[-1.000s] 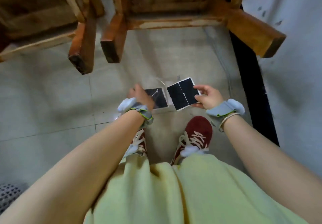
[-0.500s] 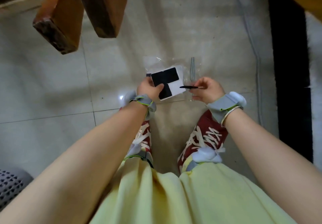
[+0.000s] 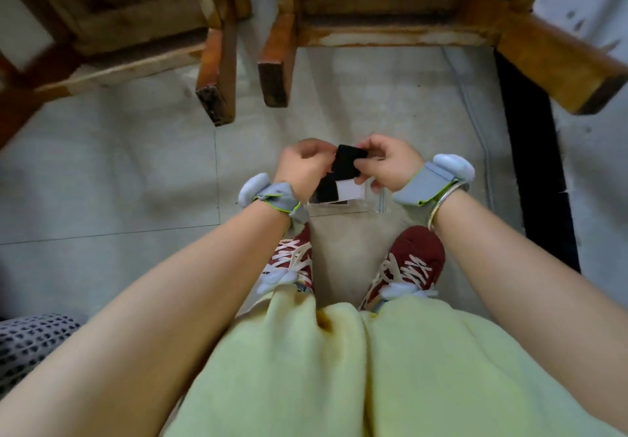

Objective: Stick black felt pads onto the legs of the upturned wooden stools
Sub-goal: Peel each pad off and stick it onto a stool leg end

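Both hands meet over the floor in front of my feet. My left hand [image 3: 302, 168] pinches the white backing sheet [image 3: 350, 190], which carries black felt pads [image 3: 328, 189]. My right hand [image 3: 390, 163] grips one black felt pad [image 3: 347, 163] at the top of that sheet, bent up from it. Two upturned wooden stools stand ahead: the left stool [image 3: 112, 25] with a leg end [image 3: 212, 103] pointing at me, the right stool [image 3: 384, 5] with a near leg [image 3: 273, 86] and a right leg [image 3: 564, 73].
A clear plastic bag [image 3: 343, 209] lies on the grey tiled floor under my hands, just beyond my red shoes [image 3: 407, 263]. A black strip [image 3: 533, 171] runs along the white wall at right. A dotted cushion [image 3: 30, 341] sits at bottom left.
My hands have come together and risen; the right hand now grips a pad on the sheet held by the left. The view has tilted up, showing more of both stools.
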`<state>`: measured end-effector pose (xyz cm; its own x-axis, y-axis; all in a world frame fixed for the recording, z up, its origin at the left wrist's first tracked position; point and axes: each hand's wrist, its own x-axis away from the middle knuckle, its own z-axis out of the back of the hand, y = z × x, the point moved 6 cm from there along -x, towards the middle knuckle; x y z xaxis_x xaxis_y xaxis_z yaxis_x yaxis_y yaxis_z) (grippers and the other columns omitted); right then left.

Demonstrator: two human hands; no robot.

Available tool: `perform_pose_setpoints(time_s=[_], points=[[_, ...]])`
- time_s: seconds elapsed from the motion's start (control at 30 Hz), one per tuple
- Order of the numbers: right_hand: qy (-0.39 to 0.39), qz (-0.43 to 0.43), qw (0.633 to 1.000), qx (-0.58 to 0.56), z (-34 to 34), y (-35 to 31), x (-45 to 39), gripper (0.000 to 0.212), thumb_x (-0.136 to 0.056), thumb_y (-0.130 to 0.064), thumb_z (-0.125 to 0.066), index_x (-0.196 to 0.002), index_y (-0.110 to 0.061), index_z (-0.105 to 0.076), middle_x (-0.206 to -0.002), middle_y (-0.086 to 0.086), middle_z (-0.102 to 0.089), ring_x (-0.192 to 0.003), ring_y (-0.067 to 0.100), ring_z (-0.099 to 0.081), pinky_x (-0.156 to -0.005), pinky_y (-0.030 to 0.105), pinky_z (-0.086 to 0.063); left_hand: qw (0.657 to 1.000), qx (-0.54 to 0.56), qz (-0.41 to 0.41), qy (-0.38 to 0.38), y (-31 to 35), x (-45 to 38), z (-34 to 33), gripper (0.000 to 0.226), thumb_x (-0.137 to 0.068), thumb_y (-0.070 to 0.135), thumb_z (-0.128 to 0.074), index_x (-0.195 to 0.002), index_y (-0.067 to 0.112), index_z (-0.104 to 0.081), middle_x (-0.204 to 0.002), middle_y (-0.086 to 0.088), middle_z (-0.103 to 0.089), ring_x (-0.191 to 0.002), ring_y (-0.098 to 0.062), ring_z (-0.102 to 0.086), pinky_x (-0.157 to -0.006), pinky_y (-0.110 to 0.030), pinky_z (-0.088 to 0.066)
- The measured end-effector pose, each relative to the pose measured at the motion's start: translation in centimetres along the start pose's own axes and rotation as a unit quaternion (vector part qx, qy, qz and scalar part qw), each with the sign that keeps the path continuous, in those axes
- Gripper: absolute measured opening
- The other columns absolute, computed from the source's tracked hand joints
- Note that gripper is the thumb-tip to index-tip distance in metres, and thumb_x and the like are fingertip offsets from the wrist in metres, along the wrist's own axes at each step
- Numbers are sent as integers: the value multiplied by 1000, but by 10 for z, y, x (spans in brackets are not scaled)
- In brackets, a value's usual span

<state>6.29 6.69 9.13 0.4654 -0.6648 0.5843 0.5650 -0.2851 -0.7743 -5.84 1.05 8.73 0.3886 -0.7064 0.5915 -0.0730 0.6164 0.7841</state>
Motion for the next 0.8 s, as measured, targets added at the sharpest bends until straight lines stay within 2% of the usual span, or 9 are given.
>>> perform_pose_setpoints(time_s=[0.1,0.2,0.27,0.37,0.47,0.53,0.6,0.67,0.8], points=[[11,65,998,5,-1,-43,17,15,-86,0,-50,-98,-8,-52,-69,-3,-52,-40,1,-58,-33,13,-39,995,-21,-89,38,28,28,21,15,-85,4,-57,-94,-6,-64,-62,4,-57,-56,-4,-57,-62,-17,-49],[46,124,991,23,-6,-79,33,23,-86,-2,-52,-109,-2,-54,-69,-4,-52,-54,17,-58,-47,23,-47,980,-30,-171,102,48,54,43,14,-87,11,-57,-92,1,-66,-64,8,-56,-62,-4,-54,-57,-6,-45],[111,164,980,27,-6,-97,41,26,-83,-4,-56,-109,-4,-55,-68,-5,-53,-59,17,-57,-58,25,-49,971,-18,-190,143,54,64,51,12,-88,14,-55,-90,7,-65,-65,12,-55,-63,-1,-54,-55,0,-43],[178,205,962,34,-15,-118,47,15,-80,-8,-62,-94,-4,-63,-70,-3,-57,-69,16,-57,-64,24,-51,963,22,-178,203,58,70,66,9,-88,16,-54,-84,14,-61,-66,10,-55,-63,-6,-52,-58,-6,-43],[210,208,953,68,-23,-125,44,11,-79,-13,-64,-87,-7,-67,-73,-2,-59,-68,12,-54,-56,10,-41,961,20,-160,226,59,65,74,15,-88,18,-55,-89,6,-65,-78,-3,-59,-75,-16,-53,-67,-23,-43],[217,207,951,72,-30,-126,38,9,-79,-13,-63,-86,-8,-67,-71,-3,-58,-66,11,-52,-53,3,-37,960,23,-143,238,58,59,82,20,-87,21,-58,-93,4,-67,-81,-2,-60,-77,-14,-54,-64,-17,-42],[227,205,949,70,-31,-125,35,9,-79,-14,-62,-85,-8,-66,-70,-3,-57,-65,12,-51,-53,6,-37,961,25,-133,243,60,55,84,22,-86,22,-59,-99,6,-67,-83,3,-61,-79,-10,-56,-63,-8,-41],[238,197,949,61,-31,-126,29,8,-80,-14,-62,-85,-8,-65,-67,-4,-55,-67,13,-52,-54,17,-37,961,31,-135,238,65,50,86,22,-86,20,-58,-103,8,-67,-86,6,-62,-81,-7,-56,-63,-2,-41],[253,192,946,65,-31,-129,21,10,-81,-15,-61,-87,-8,-64,-71,-2,-57,-69,14,-53,-58,19,-35,960,45,-130,244,73,43,88,21,-87,20,-57,-100,8,-68,-85,2,-64,-80,-10,-58,-76,-22,-48]])
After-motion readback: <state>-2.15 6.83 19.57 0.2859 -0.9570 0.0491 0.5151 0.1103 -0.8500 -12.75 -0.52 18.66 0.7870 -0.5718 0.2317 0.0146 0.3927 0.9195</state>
